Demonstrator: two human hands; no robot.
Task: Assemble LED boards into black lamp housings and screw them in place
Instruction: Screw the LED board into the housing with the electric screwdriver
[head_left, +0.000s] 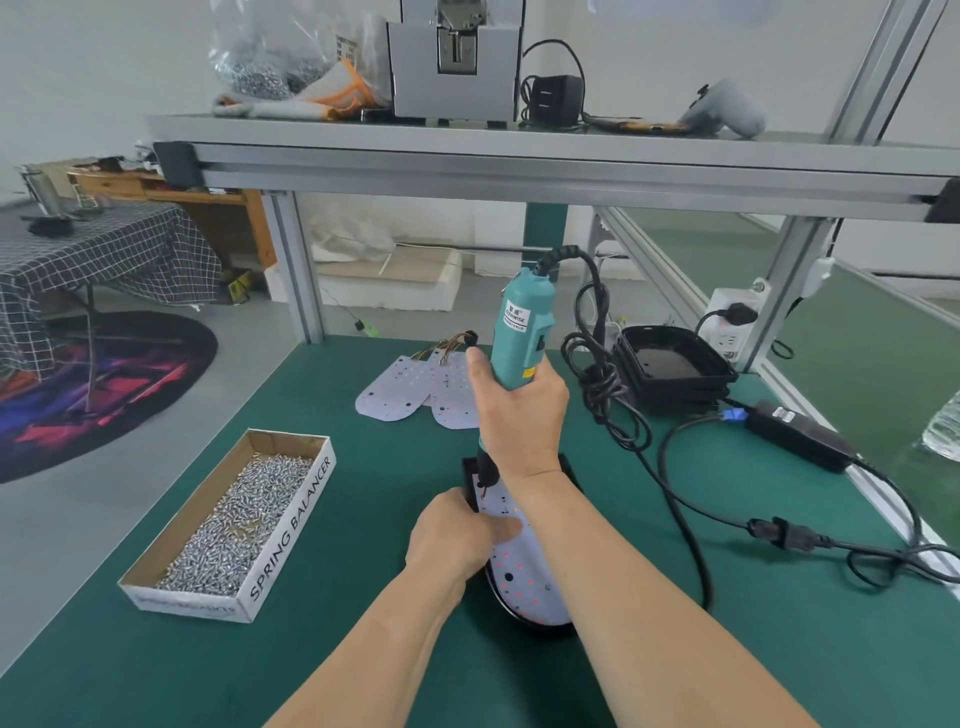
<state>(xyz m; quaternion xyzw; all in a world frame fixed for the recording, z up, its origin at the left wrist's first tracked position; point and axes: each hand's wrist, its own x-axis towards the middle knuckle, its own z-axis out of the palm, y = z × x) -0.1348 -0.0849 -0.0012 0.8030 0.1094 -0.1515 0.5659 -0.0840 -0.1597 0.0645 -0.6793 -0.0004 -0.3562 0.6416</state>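
Note:
A white LED board (524, 571) with red dots lies inside a black lamp housing (540, 626) on the green mat, near the front. My right hand (519, 415) grips a teal electric screwdriver (519, 317) held upright, its black tip down on the far end of the board. My left hand (457, 535) rests on the board's left edge, fingers curled over it, the thumb pressing the board's face. Spare LED boards (410, 392) with wires lie further back. A stack of empty black housings (670, 371) stands at the right rear.
A cardboard box (291, 525) of several loose screws sits left of the work. The screwdriver's black cable (670, 483) loops across the mat to a power adapter (800, 434) on the right. An aluminium shelf frame (519, 166) spans overhead.

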